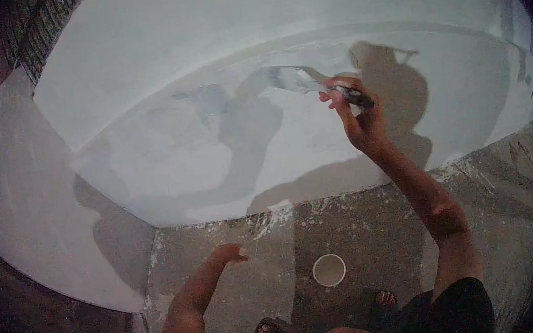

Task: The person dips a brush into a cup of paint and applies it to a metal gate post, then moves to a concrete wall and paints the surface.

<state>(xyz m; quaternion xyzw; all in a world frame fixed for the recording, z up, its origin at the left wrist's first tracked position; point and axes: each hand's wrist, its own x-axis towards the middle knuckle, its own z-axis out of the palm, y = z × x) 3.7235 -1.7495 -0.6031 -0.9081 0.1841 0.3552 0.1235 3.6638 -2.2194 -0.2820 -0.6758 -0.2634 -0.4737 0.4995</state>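
My right hand is closed around the dark handle of a paintbrush. Its pale, paint-smeared end points left and lies at or very near the white wall; whether it touches cannot be made out. Greyish patches mark the wall left of the brush. Low on the left, my left hand hangs over the floor with its fingers curled in, and nothing shows in it. A round white tub stands on the floor between the two arms; its contents are too dim to tell.
Splashes of white paint dot the concrete floor along the wall's foot. Another pale wall meets this one at a corner on the left. My feet are near the tub. Shadows of my head and arms fall across the wall.
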